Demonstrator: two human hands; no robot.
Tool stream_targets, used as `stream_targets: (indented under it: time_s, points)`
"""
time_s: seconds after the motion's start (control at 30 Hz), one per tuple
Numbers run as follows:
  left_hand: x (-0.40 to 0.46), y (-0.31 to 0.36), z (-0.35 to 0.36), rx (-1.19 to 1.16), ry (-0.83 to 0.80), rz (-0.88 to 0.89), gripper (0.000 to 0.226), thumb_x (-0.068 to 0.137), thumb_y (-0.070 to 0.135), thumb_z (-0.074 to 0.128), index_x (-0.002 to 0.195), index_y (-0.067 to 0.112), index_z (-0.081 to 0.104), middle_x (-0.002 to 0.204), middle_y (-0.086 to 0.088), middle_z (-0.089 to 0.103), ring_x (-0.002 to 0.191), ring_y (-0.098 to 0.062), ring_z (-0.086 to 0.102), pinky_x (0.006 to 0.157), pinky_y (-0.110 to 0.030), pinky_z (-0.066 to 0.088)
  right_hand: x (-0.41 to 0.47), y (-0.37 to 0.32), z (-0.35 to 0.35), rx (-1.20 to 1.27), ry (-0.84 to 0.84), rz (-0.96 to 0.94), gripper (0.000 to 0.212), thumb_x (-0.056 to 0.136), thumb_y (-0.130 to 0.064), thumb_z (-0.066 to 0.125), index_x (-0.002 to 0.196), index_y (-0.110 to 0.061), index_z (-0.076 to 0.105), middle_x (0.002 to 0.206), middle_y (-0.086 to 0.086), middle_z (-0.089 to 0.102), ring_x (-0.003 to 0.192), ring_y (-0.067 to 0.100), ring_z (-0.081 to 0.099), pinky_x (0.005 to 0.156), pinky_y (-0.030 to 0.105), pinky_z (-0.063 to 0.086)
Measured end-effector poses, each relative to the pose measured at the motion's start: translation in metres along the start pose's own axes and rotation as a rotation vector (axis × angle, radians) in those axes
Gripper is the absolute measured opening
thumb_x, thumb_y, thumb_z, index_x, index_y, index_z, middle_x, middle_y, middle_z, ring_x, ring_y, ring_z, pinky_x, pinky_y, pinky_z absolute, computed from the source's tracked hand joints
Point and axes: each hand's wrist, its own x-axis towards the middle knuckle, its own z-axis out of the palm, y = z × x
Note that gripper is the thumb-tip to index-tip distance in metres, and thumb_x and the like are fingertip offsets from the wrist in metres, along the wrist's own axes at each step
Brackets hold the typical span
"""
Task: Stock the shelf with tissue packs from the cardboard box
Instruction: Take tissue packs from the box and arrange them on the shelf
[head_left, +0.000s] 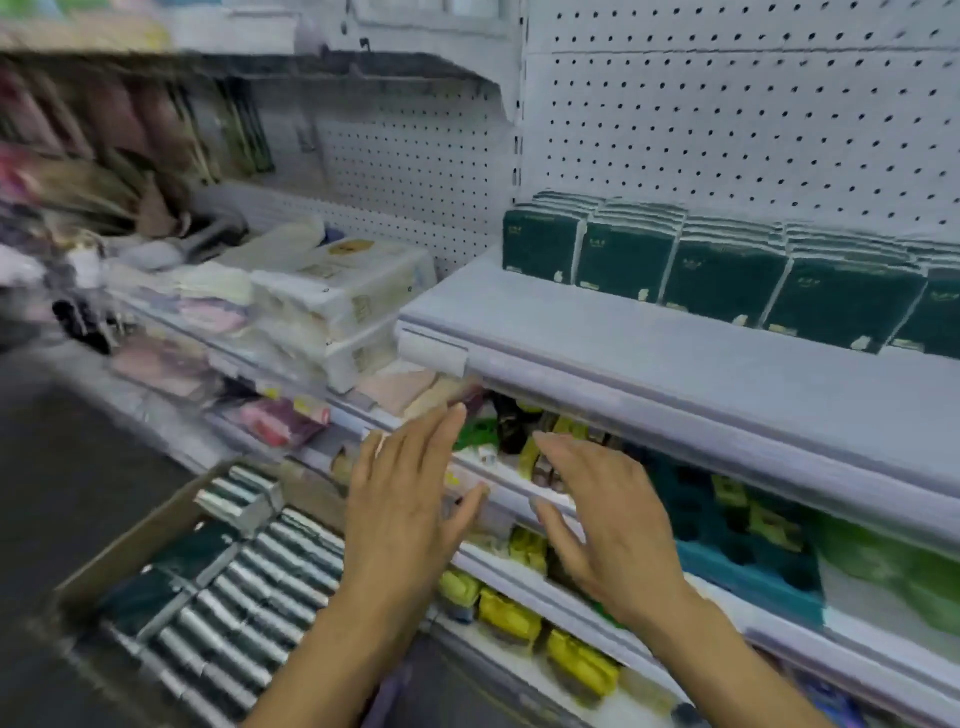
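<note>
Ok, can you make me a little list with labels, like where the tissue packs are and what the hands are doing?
left hand: open, fingers straight, holding nothing
right hand: open, holding nothing
cardboard box: on the floor at lower left, with many tissue packs inside
shelf: one row of dark green packs along the back, front part bare
picture: blurry at the left

Tissue packs (722, 270) dark green, white edges; shelf (675, 353) pale grey-white; pegboard (727, 119) white, black-dotted; cardboard box (130, 551) brown.
</note>
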Motion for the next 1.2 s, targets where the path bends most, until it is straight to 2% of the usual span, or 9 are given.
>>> stream_targets:
  time_s: [0.1, 0.2, 0.47, 0.6, 0.7, 0.83, 0.9, 1.07, 1.2]
  points:
    - [-0.040, -0.041, -0.014, 0.097, -0.086, -0.128, 0.069, 0.089, 0.056, 0.051, 0.147, 0.021, 0.037, 0.140, -0.002, 0.054, 0.124, -0.024, 0.052, 0.105, -0.047, 0.042, 0.008, -0.028, 0.045, 0.081, -0.101, -0.054, 0.050, 0.094, -0.035, 0.047, 0.141, -0.017, 0.043, 0.133, 0.004, 0.055, 0.117, 0.025, 0.054, 0.095, 0.041, 0.044]
    - [-0.072, -0.084, -0.026, 0.164, -0.148, -0.260, 0.069, 0.090, 0.054, 0.057, 0.148, 0.021, 0.039, 0.143, 0.000, 0.051, 0.125, -0.022, 0.052, 0.101, -0.042, 0.045, 0.022, -0.057, 0.090, 0.129, -0.198, -0.104, 0.051, 0.094, -0.036, 0.047, 0.141, -0.017, 0.044, 0.134, 0.004, 0.055, 0.120, 0.024, 0.053, 0.094, 0.040, 0.045]
    - [-0.129, -0.209, -0.032, 0.240, -0.342, -0.588, 0.073, 0.088, 0.051, 0.066, 0.149, 0.024, 0.039, 0.141, 0.002, 0.053, 0.121, -0.024, 0.058, 0.093, -0.045, 0.051, 0.081, -0.130, 0.218, 0.294, -0.373, -0.192, 0.046, 0.094, -0.037, 0.042, 0.132, -0.014, 0.052, 0.122, 0.006, 0.062, 0.108, 0.028, 0.061, 0.084, 0.042, 0.052]
    - [-0.148, -0.272, -0.021, 0.205, -0.437, -0.762, 0.071, 0.092, 0.052, 0.057, 0.152, 0.027, 0.028, 0.146, 0.004, 0.046, 0.129, -0.021, 0.050, 0.097, -0.043, 0.050, 0.107, -0.154, 0.285, 0.323, -0.459, -0.193, 0.044, 0.090, -0.032, 0.055, 0.131, -0.015, 0.055, 0.123, 0.004, 0.063, 0.109, 0.026, 0.060, 0.085, 0.039, 0.049]
    - [-0.161, -0.321, -0.004, 0.153, -0.479, -0.906, 0.070, 0.096, 0.053, 0.051, 0.154, 0.028, 0.021, 0.149, 0.005, 0.039, 0.130, -0.019, 0.044, 0.095, -0.040, 0.049, 0.124, -0.168, 0.335, 0.334, -0.559, -0.188, 0.040, 0.091, -0.032, 0.055, 0.128, -0.016, 0.057, 0.120, 0.004, 0.064, 0.106, 0.027, 0.061, 0.085, 0.040, 0.050]
    - [-0.183, -0.383, 0.030, -0.107, -0.429, -1.182, 0.070, 0.095, 0.043, 0.060, 0.153, 0.022, 0.027, 0.152, -0.003, 0.036, 0.135, -0.024, 0.042, 0.101, -0.039, 0.044, 0.141, -0.188, 0.402, 0.356, -0.689, -0.208, 0.038, 0.096, -0.034, 0.053, 0.131, -0.022, 0.054, 0.124, -0.001, 0.062, 0.113, 0.020, 0.056, 0.092, 0.037, 0.048]
    - [-0.194, -0.409, 0.049, -0.200, -0.397, -1.337, 0.070, 0.093, 0.041, 0.063, 0.151, 0.019, 0.029, 0.152, -0.009, 0.035, 0.135, -0.028, 0.042, 0.104, -0.041, 0.043, 0.144, -0.199, 0.435, 0.375, -0.771, -0.155, 0.036, 0.096, -0.033, 0.055, 0.129, -0.019, 0.058, 0.123, 0.001, 0.063, 0.112, 0.022, 0.057, 0.091, 0.039, 0.048]
    - [-0.216, -0.466, 0.090, -0.248, -0.359, -1.572, 0.079, 0.092, 0.037, 0.066, 0.153, 0.010, 0.023, 0.153, -0.015, 0.028, 0.136, -0.035, 0.037, 0.111, -0.044, 0.036, 0.139, -0.226, 0.515, 0.580, -0.950, 0.230, 0.029, 0.094, -0.027, 0.061, 0.121, -0.015, 0.061, 0.120, 0.004, 0.064, 0.105, 0.021, 0.060, 0.089, 0.038, 0.050]
    - [-0.229, -0.500, 0.119, -0.248, -0.309, -1.726, 0.086, 0.093, 0.031, 0.065, 0.155, 0.008, 0.010, 0.154, -0.020, 0.022, 0.138, -0.041, 0.031, 0.113, -0.048, 0.033, 0.136, -0.243, 0.571, 0.511, -1.090, 0.259, 0.045, 0.096, -0.032, 0.059, 0.135, -0.011, 0.053, 0.132, 0.006, 0.057, 0.117, 0.025, 0.056, 0.095, 0.038, 0.048]
